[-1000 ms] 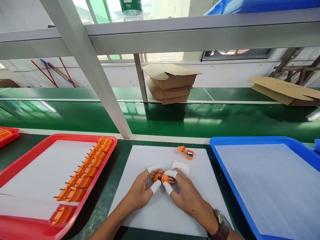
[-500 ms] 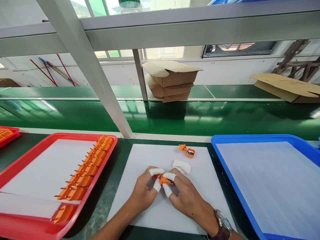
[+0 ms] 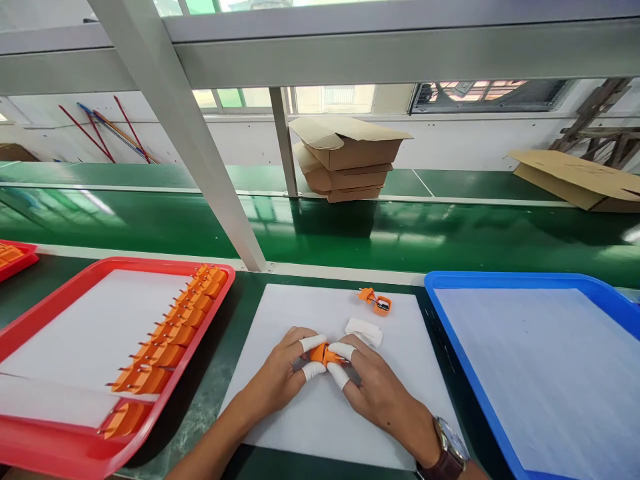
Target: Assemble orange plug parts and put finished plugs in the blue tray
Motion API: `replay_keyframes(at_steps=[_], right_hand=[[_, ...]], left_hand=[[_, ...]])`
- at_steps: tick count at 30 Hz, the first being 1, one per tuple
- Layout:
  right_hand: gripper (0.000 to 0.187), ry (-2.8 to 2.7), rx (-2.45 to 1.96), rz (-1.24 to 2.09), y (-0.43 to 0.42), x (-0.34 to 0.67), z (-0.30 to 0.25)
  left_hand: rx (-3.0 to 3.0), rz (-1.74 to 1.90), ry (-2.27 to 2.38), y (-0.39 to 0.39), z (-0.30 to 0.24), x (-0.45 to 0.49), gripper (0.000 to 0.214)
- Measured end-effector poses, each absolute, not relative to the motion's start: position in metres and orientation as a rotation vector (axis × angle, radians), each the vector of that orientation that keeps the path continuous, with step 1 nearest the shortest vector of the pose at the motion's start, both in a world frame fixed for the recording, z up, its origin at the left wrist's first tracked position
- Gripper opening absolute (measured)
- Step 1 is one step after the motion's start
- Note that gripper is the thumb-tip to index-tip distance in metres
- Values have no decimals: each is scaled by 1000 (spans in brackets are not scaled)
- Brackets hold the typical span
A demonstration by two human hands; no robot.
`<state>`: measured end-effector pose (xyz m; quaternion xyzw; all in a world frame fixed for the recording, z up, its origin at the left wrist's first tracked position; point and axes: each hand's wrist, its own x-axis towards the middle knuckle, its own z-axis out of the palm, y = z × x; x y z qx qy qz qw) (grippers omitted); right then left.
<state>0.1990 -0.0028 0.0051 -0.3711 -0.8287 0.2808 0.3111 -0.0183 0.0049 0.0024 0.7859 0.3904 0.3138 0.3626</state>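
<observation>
Over the white sheet [image 3: 280, 427], both hands pinch one small orange plug [image 3: 326, 354] with metal pins pointing right. My left hand [image 3: 281, 370] grips its left part between thumb and index finger. On the pin side, the thumb and index finger of my right hand [image 3: 377, 387] are closed on it. White finger cots cover these fingertips. A dark seam shows between the plug's two orange parts. Farther back on the sheet lies an opened orange plug [image 3: 383, 306], its dark inside showing. A folded white cloth [image 3: 364, 331] rests just beyond my right hand.
At the left, a red tray [image 3: 113, 263] holds a row of several orange plugs [image 3: 167, 355]. A blue tray [image 3: 463, 387] lined with white paper stands at the right. Behind are a slanted metal post [image 3: 200, 153], a green conveyor [image 3: 450, 233] and stacked cardboard boxes [image 3: 353, 157].
My left fingers have shifted and more of the orange plug shows between the hands, its left part now against the pin part. The view has tilted slightly.
</observation>
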Motion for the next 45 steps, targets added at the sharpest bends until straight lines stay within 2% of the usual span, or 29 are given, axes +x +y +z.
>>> replay_keyframes(at_steps=[7, 16, 30, 40, 45], right_hand=[[29, -2210, -970, 732, -2, 200, 5], [25, -2204, -896, 676, 0, 198, -1], [25, -2299, -1026, 704, 1, 200, 1], [15, -2206, -1027, 905, 10, 206, 7], [20, -2168, -1003, 882, 8, 207, 3]], left_hand=[[1993, 795, 954, 3, 1, -19, 41], [1993, 793, 961, 2, 3, -19, 40], [2010, 865, 1004, -1, -2, -11, 34], [1948, 847, 978, 6, -5, -12, 33], [1921, 848, 997, 5, -5, -11, 34]])
